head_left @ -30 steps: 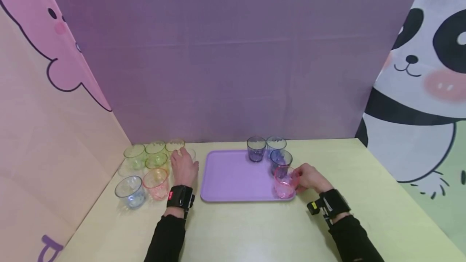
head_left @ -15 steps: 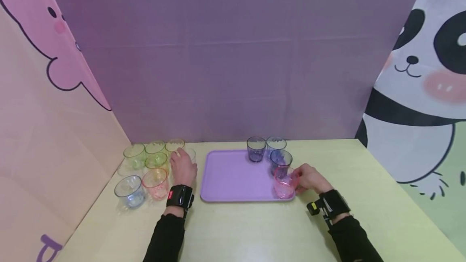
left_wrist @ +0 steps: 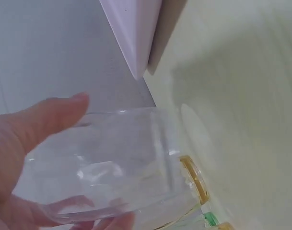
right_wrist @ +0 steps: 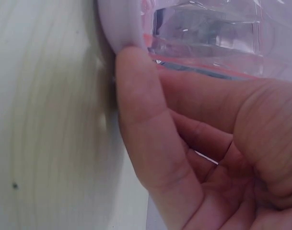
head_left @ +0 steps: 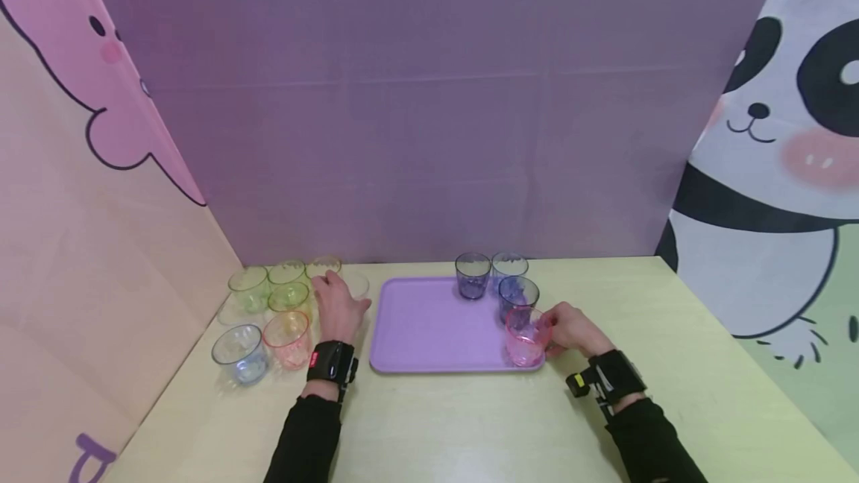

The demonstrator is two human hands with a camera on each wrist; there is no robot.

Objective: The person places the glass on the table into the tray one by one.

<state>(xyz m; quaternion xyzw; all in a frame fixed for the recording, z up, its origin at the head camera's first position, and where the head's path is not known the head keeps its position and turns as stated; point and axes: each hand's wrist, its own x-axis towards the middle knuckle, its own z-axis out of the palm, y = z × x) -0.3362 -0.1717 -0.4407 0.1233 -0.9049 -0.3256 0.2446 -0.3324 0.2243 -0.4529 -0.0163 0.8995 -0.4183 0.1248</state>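
Left hand (head_left: 339, 309) encloses one clear glass (left_wrist: 117, 153); right hand (head_left: 576, 329) touches one pink glass (head_left: 523, 341), grip unclear; three blue-grey glasses (head_left: 473, 278) stand beyond.

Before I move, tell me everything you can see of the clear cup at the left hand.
The clear cup is colourless and see-through, glass or clear plastic by its look, with smooth, shiny sides. The left hand holds it, thumb on one side, fingers on the other. In the head view it is left of the purple tray, apart from it, and partly hidden by the hand. Its base faces the table; I cannot tell whether they touch.
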